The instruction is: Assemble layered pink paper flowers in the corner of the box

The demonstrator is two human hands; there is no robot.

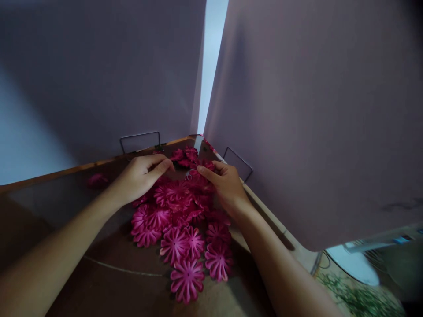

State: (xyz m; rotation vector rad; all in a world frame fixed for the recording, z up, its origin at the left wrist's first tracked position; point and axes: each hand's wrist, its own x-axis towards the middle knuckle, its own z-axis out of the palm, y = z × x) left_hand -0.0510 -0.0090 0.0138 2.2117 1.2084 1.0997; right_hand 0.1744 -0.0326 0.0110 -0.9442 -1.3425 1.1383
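A heap of magenta fabric flower-petal pieces [175, 204] lies on the brown tabletop [112, 290], the nearest pieces spread flat with their scalloped petals showing. Over the heap's far right side, my right hand [226, 180] pinches a magenta fabric flower [200, 174] between thumb and fingers. Across from it, my left hand [142, 176] is closed with thumb and fingertips together, above the left edge of the heap. Anything between those fingertips is too small or hidden to make out. More magenta flowers [190, 154] lie beyond the hands, near the table's far corner.
Two large grey panels, one on the left [99, 66] and one on the right [313, 110], rise behind the table edges. Thin wire frames [140, 134] stand at their bases. Green artificial foliage [360, 295] and a white rounded object [355, 264] are at lower right.
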